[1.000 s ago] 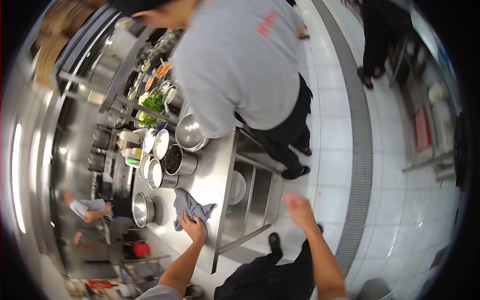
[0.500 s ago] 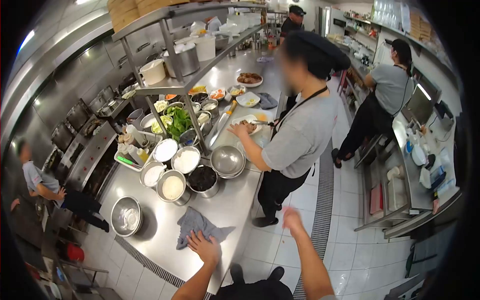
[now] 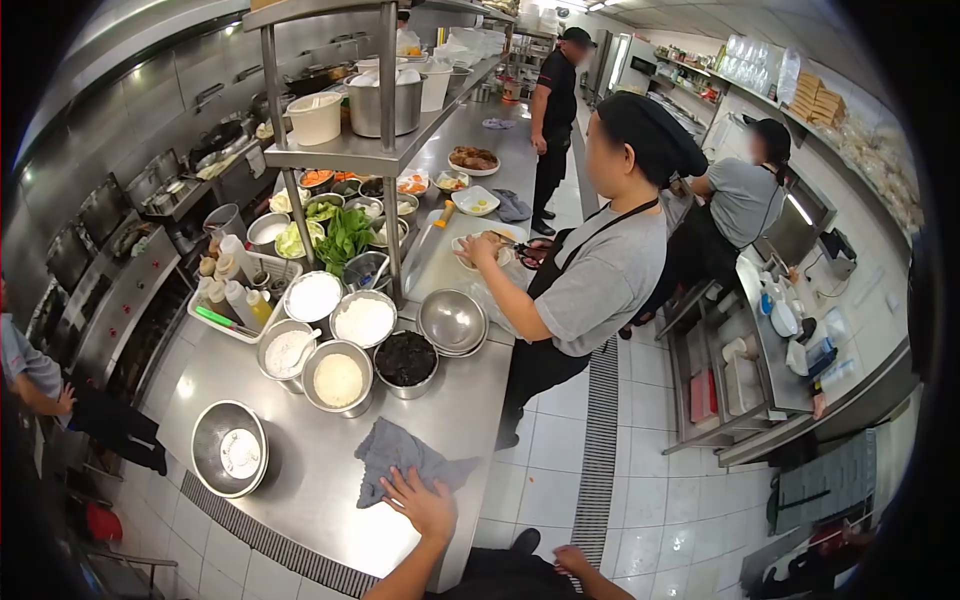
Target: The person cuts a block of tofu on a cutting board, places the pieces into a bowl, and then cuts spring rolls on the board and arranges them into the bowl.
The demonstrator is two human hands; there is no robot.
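Note:
My left hand (image 3: 422, 508) lies flat on a crumpled grey cloth (image 3: 408, 452) at the near end of the steel table, its fingers spread. My right hand (image 3: 573, 562) hangs low beside my dark clothing, past the table's right edge. Its fingers look curled in, and nothing shows in them. Left of the cloth stands a steel bowl (image 3: 230, 450) with some white powder in its bottom. Beyond the cloth are a pot of pale grains (image 3: 342, 381) and a pot of dark, shredded food (image 3: 406, 359).
A co-worker (image 3: 620, 270) at the table's right side holds scissors over a plate of food. Several sauce bottles stand in a white basket (image 3: 275, 320). An empty steel bowl (image 3: 453, 320) sits behind the pots. A raised shelf (image 3: 340, 157) spans the table. Other people stand farther off.
My right hand has dropped from out in front to low beside my body. My left hand stays on the cloth. The view has shifted, and the co-worker's scissors now show more clearly.

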